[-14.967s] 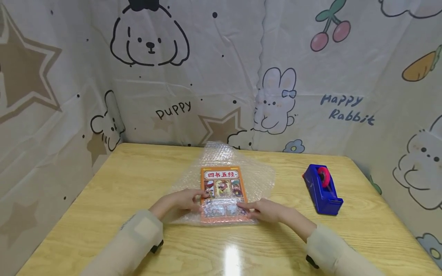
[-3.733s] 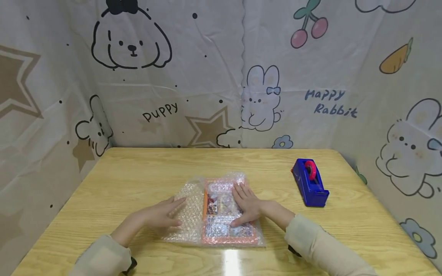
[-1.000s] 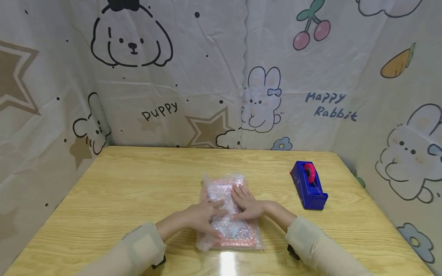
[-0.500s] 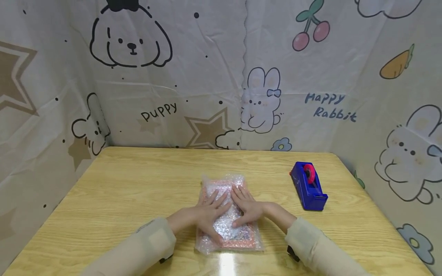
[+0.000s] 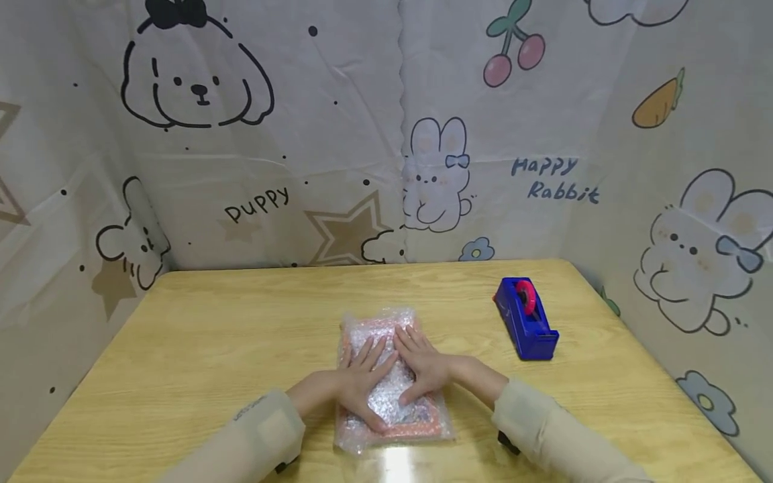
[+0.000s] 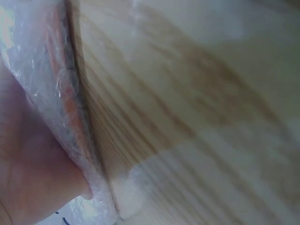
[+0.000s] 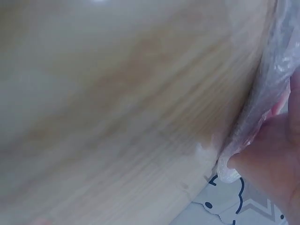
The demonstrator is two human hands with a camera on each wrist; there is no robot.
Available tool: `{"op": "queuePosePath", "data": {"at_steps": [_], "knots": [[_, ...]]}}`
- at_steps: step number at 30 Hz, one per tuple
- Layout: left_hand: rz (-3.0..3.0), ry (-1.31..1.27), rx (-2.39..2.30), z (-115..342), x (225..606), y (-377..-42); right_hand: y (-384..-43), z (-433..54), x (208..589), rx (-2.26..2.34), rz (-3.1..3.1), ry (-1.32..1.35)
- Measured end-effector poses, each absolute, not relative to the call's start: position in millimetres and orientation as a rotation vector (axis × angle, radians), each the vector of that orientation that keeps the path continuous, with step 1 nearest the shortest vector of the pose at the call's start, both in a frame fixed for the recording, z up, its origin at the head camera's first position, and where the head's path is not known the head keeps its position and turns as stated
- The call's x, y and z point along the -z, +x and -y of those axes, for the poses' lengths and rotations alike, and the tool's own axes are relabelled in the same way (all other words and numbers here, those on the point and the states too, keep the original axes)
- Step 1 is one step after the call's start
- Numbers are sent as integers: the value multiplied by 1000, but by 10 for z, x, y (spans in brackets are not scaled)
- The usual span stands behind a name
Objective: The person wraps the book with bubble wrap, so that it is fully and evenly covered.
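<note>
A book with an orange-edged cover (image 5: 417, 430) lies flat on the table, wrapped in clear bubble wrap (image 5: 389, 399) that blurs its print. My left hand (image 5: 360, 386) rests on the left half of the package with fingers spread. On the right half lies my right hand (image 5: 427, 365), its fingers straight and pointing away from me. Both palms face down on the plastic. In the left wrist view the wrapped edge (image 6: 70, 98) runs beside my left hand (image 6: 37, 168). The right wrist view shows bubble wrap (image 7: 276, 65) beside my right hand (image 7: 272, 154).
A blue tape dispenser (image 5: 527, 322) with a pink-red roll stands to the right of the package. The wooden table (image 5: 241, 322) ends at a cloth backdrop (image 5: 338, 147) printed with cartoon animals, which also closes off both sides.
The book, once uncovered at its top, became wrapped as the left flap was folded over it. My left hand came onto the package and spread flat; my right hand stayed. The view shifted slightly.
</note>
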State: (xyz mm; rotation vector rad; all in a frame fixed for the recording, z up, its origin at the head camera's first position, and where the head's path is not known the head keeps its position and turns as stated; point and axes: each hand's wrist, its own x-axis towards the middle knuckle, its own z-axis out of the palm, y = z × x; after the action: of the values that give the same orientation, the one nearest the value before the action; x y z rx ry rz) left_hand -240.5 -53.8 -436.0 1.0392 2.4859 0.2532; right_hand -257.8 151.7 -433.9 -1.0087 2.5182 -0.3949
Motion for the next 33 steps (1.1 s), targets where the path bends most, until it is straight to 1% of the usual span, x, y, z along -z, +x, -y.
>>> {"op": "queuePosePath", "data": {"at_steps": [4, 9, 14, 17, 22, 25, 33], "knots": [[-2479, 1044, -266, 546, 4339, -2412, -2521, -1574, 4310, 485, -2553, -1044], [-2477, 1019, -295, 565, 4308, -2408, -2409, -1815, 4167, 695, -2664, -941], [-2481, 1017, -296, 589, 4296, -2403, -2365, -2268, 3908, 919, -2835, -687], [-2480, 1017, -297, 593, 4297, -2405, -2345, -2588, 3786, 1000, -2941, -481], [-2480, 1004, -291, 582, 4301, -2425, -2323, -3047, 3714, 953, -3048, -149], [-2478, 1004, -284, 569, 4304, -2431, -2301, -3224, 3744, 888, -3020, -14], [-2462, 1005, -273, 537, 4333, -2410, -2219, -3334, 3839, 651, -3039, 186]]}}
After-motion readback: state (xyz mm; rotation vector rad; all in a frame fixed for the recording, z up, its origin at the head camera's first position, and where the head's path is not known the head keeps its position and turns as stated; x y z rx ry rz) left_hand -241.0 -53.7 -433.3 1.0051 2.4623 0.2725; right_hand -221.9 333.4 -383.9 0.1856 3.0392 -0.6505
